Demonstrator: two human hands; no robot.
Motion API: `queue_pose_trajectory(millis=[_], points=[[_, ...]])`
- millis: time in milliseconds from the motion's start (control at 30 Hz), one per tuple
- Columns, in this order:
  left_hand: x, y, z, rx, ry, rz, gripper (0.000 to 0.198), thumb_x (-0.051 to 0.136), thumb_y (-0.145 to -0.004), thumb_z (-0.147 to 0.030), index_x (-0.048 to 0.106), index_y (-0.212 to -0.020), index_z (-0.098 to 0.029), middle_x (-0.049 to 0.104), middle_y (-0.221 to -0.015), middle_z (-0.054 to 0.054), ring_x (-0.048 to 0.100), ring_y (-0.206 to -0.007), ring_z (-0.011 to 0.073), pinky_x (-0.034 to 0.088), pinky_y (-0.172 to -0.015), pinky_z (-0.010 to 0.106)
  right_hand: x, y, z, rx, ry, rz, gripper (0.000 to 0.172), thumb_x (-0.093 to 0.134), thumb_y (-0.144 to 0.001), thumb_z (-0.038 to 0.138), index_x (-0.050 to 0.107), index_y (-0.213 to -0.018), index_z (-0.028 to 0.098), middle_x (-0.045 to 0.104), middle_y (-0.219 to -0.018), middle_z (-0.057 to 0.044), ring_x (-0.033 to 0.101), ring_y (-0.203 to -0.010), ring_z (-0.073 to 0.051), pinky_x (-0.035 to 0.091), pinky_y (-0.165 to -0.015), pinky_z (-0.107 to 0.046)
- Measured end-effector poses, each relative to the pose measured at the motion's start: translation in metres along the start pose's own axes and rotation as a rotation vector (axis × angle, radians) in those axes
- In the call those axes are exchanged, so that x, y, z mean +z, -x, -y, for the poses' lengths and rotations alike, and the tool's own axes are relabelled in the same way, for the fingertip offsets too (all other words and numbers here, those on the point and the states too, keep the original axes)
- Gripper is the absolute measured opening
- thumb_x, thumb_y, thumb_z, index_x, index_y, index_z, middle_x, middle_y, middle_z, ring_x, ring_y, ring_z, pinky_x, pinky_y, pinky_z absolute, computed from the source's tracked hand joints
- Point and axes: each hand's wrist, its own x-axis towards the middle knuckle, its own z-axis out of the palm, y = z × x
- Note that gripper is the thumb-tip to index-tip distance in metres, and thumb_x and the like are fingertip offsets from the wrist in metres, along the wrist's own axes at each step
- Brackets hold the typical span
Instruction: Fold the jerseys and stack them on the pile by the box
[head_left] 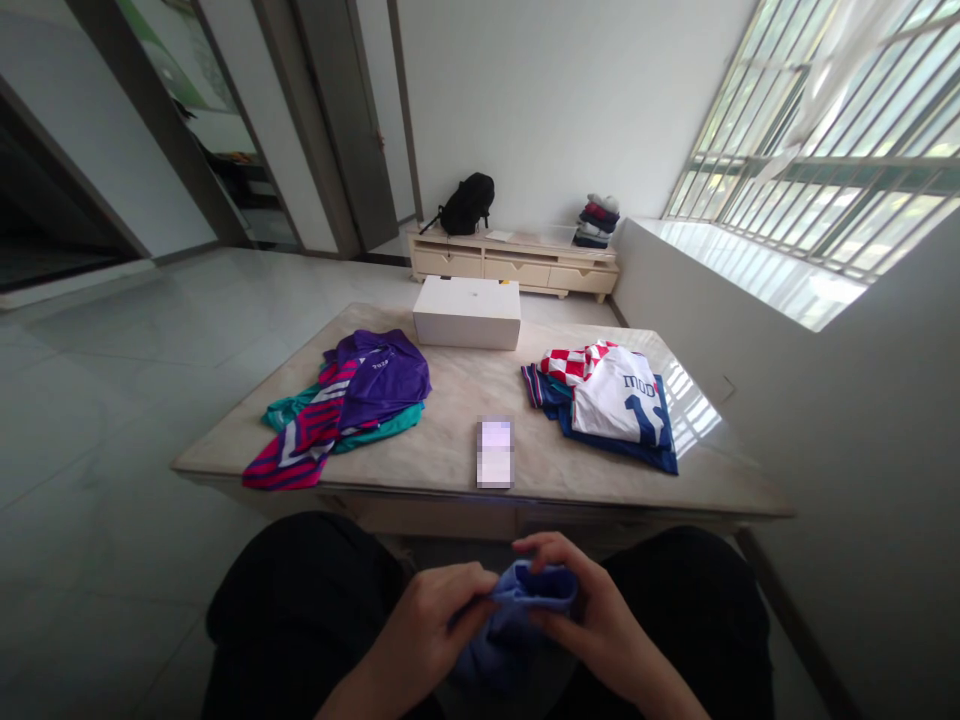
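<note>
I sit at a low marble table (450, 440). Over my lap, both hands grip a small blue garment (517, 610). My left hand (427, 625) pinches its left side and my right hand (581, 605) curls over its right edge. On the table's left lies a loose pile of jerseys (345, 405), purple on top with teal and pink-striped ones under it. On the right sits a stack of folded jerseys (611, 400), white with blue lettering on top, red-white checks behind. A phone (495, 452) lies near the front edge.
A white box (466, 312) stands at the table's far side. Behind it a low cabinet (517, 265) against the wall holds a black backpack (466, 204) and folded clothes (597, 222). A barred window (817, 150) is at right.
</note>
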Motion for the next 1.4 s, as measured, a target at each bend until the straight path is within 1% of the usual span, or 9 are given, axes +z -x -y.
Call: queue_pose_trajectory(millis=[67, 167, 300, 600, 700, 867, 1100, 1267, 1400], points=[[-0.001, -0.002, 0.000, 0.038, -0.012, -0.021, 0.019, 0.054, -0.105, -0.032, 0.070, -0.100, -0.021, 0.071, -0.082, 0.000, 0.068, -0.075, 0.0130, 0.048, -0.072, 0.019, 0.000, 0.002, 0.003, -0.056, 0.096, -0.006, 0.022, 0.076, -0.087, 0.024, 0.066, -0.106, 0.024, 0.058, -0.142, -0.012, 0.060, -0.125, -0.027, 0.047, -0.105, -0.041], [-0.003, -0.003, 0.000, 0.068, 0.011, -0.022, 0.019, 0.054, -0.106, -0.030, 0.070, -0.100, -0.021, 0.069, -0.081, 0.000, 0.067, -0.075, 0.0127, 0.047, -0.072, 0.019, 0.001, 0.001, 0.010, -0.080, 0.224, 0.051, 0.016, 0.074, -0.087, 0.022, 0.070, -0.103, 0.024, 0.058, -0.141, -0.011, 0.059, -0.127, -0.027, 0.046, -0.107, -0.039], [-0.004, -0.002, 0.000, 0.060, 0.068, 0.005, 0.018, 0.054, -0.105, -0.028, 0.070, -0.100, -0.020, 0.069, -0.083, 0.001, 0.067, -0.077, 0.0128, 0.047, -0.074, 0.019, 0.004, -0.002, 0.012, -0.068, 0.348, 0.141, 0.015, 0.076, -0.085, 0.020, 0.075, -0.100, 0.024, 0.063, -0.133, -0.007, 0.063, -0.120, -0.023, 0.048, -0.103, -0.032], [-0.007, 0.000, 0.000, 0.080, 0.108, 0.024, 0.021, 0.054, -0.105, -0.030, 0.072, -0.100, -0.020, 0.071, -0.084, 0.002, 0.068, -0.079, 0.0144, 0.047, -0.076, 0.021, 0.010, -0.005, 0.008, -0.121, 0.565, 0.173, 0.007, 0.076, -0.087, 0.026, 0.076, -0.094, 0.024, 0.069, -0.121, -0.005, 0.065, -0.107, -0.021, 0.050, -0.093, -0.029], [-0.009, 0.000, 0.000, 0.058, 0.162, 0.025, 0.021, 0.055, -0.105, -0.030, 0.073, -0.098, -0.020, 0.069, -0.081, 0.001, 0.067, -0.075, 0.0137, 0.047, -0.073, 0.021, 0.009, -0.004, 0.011, -0.156, 0.539, 0.127, 0.014, 0.075, -0.087, 0.024, 0.074, -0.101, 0.025, 0.069, -0.120, -0.006, 0.065, -0.105, -0.021, 0.052, -0.091, -0.029], [-0.012, 0.001, 0.000, 0.050, 0.205, -0.010, 0.022, 0.055, -0.105, -0.031, 0.073, -0.097, -0.021, 0.070, -0.081, 0.001, 0.067, -0.074, 0.0133, 0.048, -0.073, 0.020, 0.006, 0.002, 0.018, -0.229, 0.404, 0.073, 0.025, 0.076, -0.087, 0.023, 0.073, -0.111, 0.028, 0.060, -0.139, -0.009, 0.064, -0.118, -0.023, 0.052, -0.100, -0.033], [-0.010, 0.000, 0.004, 0.051, 0.167, -0.033, 0.017, 0.058, -0.103, -0.027, 0.073, -0.096, -0.021, 0.072, -0.082, 0.001, 0.068, -0.075, 0.0131, 0.050, -0.074, 0.019, 0.014, 0.000, 0.018, -0.211, 0.353, 0.084, 0.023, 0.080, -0.084, 0.027, 0.075, -0.106, 0.027, 0.059, -0.141, -0.009, 0.064, -0.121, -0.025, 0.052, -0.102, -0.036], [-0.010, 0.001, 0.000, 0.094, 0.078, -0.107, 0.015, 0.059, -0.103, -0.029, 0.073, -0.100, -0.023, 0.076, -0.087, 0.001, 0.072, -0.080, 0.0141, 0.053, -0.076, 0.019, 0.021, -0.003, 0.013, -0.165, 0.444, 0.109, 0.018, 0.081, -0.082, 0.028, 0.079, -0.100, 0.027, 0.059, -0.143, -0.007, 0.061, -0.126, -0.025, 0.049, -0.104, -0.033], [-0.008, 0.003, -0.003, 0.113, 0.029, -0.154, 0.014, 0.060, -0.102, -0.030, 0.073, -0.100, -0.024, 0.076, -0.084, 0.001, 0.073, -0.077, 0.0136, 0.056, -0.077, 0.018, 0.025, -0.002, 0.003, -0.125, 0.557, 0.112, 0.019, 0.082, -0.079, 0.027, 0.081, -0.098, 0.027, 0.059, -0.145, -0.005, 0.061, -0.126, -0.025, 0.049, -0.103, -0.033]])
